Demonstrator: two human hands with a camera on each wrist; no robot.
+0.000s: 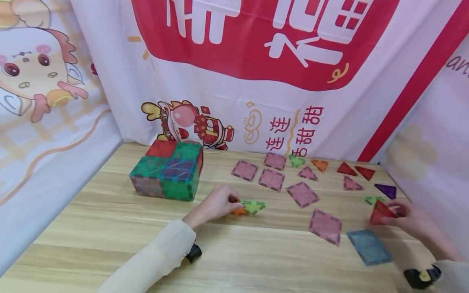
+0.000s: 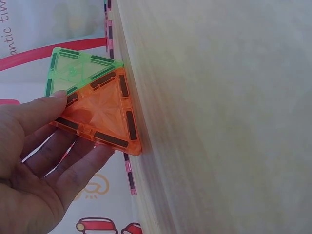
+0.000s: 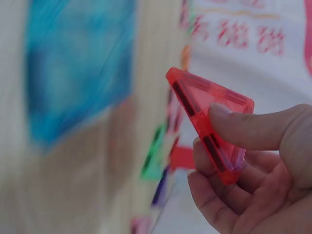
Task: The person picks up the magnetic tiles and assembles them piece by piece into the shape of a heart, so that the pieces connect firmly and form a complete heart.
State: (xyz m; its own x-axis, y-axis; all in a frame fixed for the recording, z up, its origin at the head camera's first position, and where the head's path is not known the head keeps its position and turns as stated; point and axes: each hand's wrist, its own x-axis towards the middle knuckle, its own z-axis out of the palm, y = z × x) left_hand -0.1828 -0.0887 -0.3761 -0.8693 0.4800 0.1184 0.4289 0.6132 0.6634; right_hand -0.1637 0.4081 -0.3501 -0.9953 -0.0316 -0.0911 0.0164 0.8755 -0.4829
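Note:
My left hand [image 1: 220, 203] pinches an orange triangle tile [image 2: 102, 112] between thumb and fingers, just above the wooden table. A light green triangle tile [image 1: 254, 207] lies edge to edge with the orange one; in the left wrist view the thumb tip touches the corner where they meet. At the right, my right hand [image 1: 414, 219] holds a red triangle tile [image 3: 214, 122] between thumb and fingers, raised off the table. Under and beside it are a blue square tile [image 1: 369, 247] and another green triangle [image 1: 374, 200], partly covered by the red tile.
A block of green, red and blue tiles [image 1: 179, 189] stands at the back left. Several pink square tiles [image 1: 302, 194] lie between the hands. Behind them are small triangles, including a purple one [image 1: 386, 190] and red ones [image 1: 346, 169]. Printed cloth [image 1: 220, 97] hangs along the back.

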